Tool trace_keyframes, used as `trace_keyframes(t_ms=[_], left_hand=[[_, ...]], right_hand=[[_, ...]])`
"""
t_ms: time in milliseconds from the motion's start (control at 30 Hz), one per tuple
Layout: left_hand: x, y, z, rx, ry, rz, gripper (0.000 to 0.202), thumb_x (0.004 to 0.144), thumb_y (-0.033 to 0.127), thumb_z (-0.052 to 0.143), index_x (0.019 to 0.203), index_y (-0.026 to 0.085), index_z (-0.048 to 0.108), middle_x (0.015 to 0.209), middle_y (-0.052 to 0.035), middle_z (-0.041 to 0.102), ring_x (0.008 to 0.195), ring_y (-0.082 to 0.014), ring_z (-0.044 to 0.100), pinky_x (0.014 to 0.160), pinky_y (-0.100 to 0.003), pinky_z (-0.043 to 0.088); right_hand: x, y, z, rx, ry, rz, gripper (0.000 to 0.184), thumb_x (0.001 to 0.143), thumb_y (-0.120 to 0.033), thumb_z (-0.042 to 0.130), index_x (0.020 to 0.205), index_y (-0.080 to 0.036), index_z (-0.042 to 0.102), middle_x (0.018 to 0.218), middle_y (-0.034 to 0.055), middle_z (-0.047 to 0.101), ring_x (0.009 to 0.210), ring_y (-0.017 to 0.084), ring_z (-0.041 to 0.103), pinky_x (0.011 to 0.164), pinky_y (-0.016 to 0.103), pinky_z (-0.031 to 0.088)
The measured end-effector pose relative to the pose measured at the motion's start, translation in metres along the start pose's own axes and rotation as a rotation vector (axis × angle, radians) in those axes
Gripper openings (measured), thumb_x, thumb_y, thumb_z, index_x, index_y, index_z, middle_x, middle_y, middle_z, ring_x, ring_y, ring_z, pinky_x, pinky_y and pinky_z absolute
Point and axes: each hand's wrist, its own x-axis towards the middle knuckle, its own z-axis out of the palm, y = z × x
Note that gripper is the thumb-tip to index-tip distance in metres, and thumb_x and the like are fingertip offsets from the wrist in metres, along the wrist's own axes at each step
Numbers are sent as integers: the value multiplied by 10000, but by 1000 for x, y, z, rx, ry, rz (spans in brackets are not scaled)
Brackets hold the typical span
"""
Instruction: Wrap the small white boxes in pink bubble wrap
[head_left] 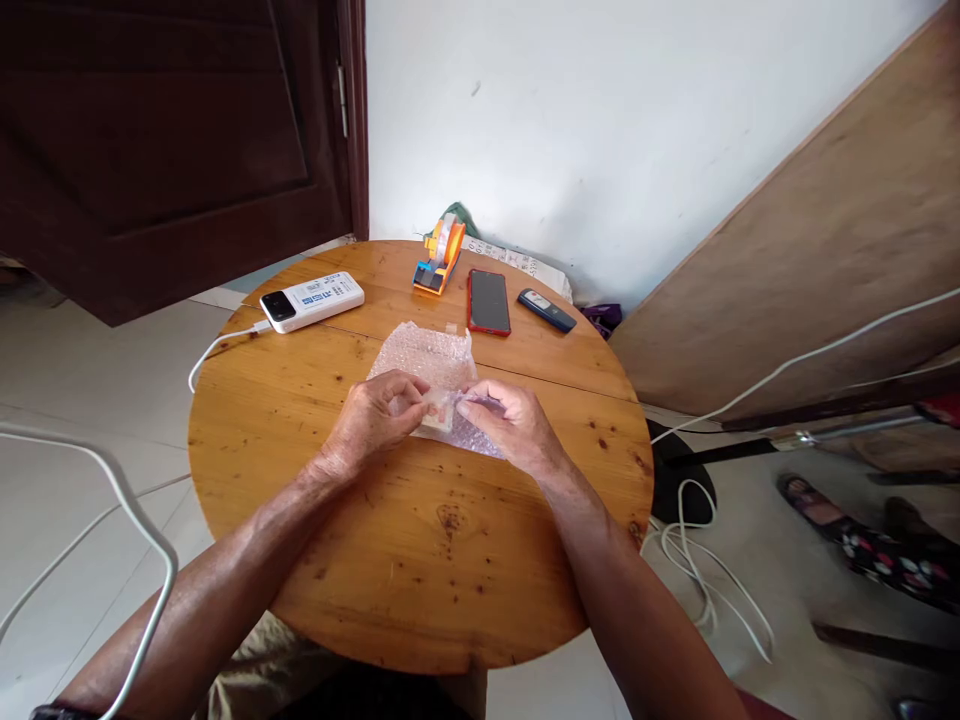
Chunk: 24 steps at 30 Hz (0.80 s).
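Note:
A sheet of bubble wrap (424,352) lies near the middle of the round wooden table (450,560). My left hand (380,412) pinches the wrap at its near left side, thumb and forefinger together. Facing it, my right hand (515,420) has its fingertips closed on another part of the wrap. Between the two hands a small flat pale item (437,412) with reddish marks sits on the wrap; I cannot make out what it is. The ends of my fingers partly cover the plastic.
Behind the wrap stand an orange tape dispenser (441,255), a phone in a red case (489,302) and a dark blue handheld device (547,310). A white power bank (313,302) with a cable lies at left. At right, a person's feet (814,505) and loose cables (694,560) are on the floor.

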Motion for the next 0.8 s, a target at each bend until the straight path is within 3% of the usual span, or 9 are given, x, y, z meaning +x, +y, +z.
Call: trace_keyframes(t_ms=[167,333,567,700,800], left_hand=[[-5,-1,3,14,30,81,192,804,253,663,633,186,608,914,-41,736,830,-151,682,773,-268,504],[-6,1,4,-2,39,72,182,802,213,637,627,185,597,900,-33,725,808,-140,665,765,-260,500],[-6,-3,2,-21,10,-69,150,756,269,684,640,187,637,958,-43,724,905,-177,671,845,-304,490],[-5,-3,1,-39,-32,-161,129,741,291,671,680,184,635,837,-22,713,784,-159,644,737,-275,484],[-3,-1,0,-46,-32,-205,102,720,276,665,745,181,637,723,12,668,677,-134,593,654,-244,462]], right_hand=[[-5,-1,2,-41,31,-35,147,844,-327,616,810,-196,672,811,30,713,746,171,639,677,281,475],[-7,-2,4,-78,48,-28,147,860,-309,605,804,-193,674,789,22,711,708,160,626,664,275,467],[-6,0,5,-117,70,-21,114,843,-274,594,782,-197,652,742,-1,684,674,141,601,637,253,448],[-5,6,6,-141,82,-2,103,846,-277,585,790,-205,633,735,1,681,673,148,623,635,258,461],[-5,9,8,-155,112,13,95,834,-276,603,899,-215,637,793,15,712,717,170,669,661,275,487]])
